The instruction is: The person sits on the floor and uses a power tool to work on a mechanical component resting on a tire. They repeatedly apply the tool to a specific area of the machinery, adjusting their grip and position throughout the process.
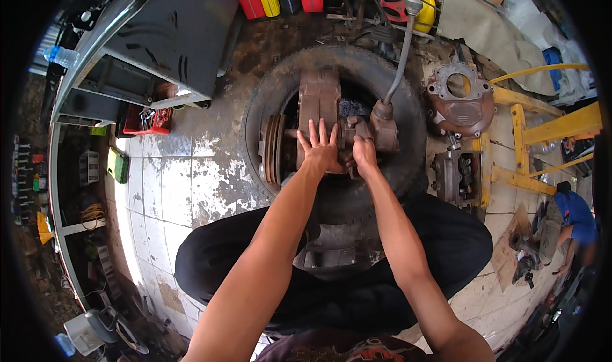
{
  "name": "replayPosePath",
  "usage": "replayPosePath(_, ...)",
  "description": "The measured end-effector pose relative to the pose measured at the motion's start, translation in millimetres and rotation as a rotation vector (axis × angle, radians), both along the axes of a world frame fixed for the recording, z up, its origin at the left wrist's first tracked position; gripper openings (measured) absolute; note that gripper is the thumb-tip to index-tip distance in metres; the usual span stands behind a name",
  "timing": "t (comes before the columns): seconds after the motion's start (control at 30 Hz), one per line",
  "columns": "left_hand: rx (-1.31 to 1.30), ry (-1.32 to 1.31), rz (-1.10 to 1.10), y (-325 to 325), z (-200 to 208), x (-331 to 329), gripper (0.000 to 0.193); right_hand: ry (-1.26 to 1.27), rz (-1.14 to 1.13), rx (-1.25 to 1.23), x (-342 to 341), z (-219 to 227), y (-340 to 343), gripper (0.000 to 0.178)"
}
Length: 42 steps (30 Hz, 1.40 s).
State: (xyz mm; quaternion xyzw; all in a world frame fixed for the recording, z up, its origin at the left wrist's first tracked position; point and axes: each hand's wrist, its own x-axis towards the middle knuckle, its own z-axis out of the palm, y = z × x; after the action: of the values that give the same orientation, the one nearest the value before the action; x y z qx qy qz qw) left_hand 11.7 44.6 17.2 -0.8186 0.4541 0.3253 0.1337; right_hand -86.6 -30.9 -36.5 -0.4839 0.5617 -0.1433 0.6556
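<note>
A rusty brown gearbox-like casing (319, 97) rests on a large black tyre (271, 88) lying flat on the floor between my knees. My left hand (320, 148) lies on the casing with its fingers spread, holding nothing. Just to its right, my right hand (364, 156) has its fingers curled at a small fitting on the casing; what they grip is hidden. A grooved disc (273, 148) sits at the casing's left side. From a block on the right rises a long bent gear lever (403, 56), which neither hand touches.
A bell-shaped housing (468, 110) and a second metal casing (456, 177) stand right, beside a yellow frame (521, 139). At left are a grey metal cabinet (166, 36), red tray (148, 129) and green case (117, 165). Jerrycans (248, 1) line the back. Another person (577, 215) is far right.
</note>
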Motion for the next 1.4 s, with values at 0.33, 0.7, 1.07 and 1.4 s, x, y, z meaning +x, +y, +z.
replayPosePath(0.33, 0.021, -0.01, -0.008, -3, 2, 0, 0.142, -0.006, -0.019, 0.116, -7, -15, 7, 0.041)
replayPosePath(0.7, 0.04, -0.067, -0.026, 5, -9, 7, 0.143, 0.005, 0.079, 0.147, -9, 10, 20, 0.046)
replayPosePath(1.07, 0.017, -0.031, -0.015, 3, -4, 3, 0.139, -0.026, 0.103, 0.128, -11, 8, -1, 0.049)
replayPosePath(1.4, 0.009, -0.008, -0.012, -2, 0, 2, 0.138, 0.029, 0.15, 0.105, -9, 15, -9, 0.055)
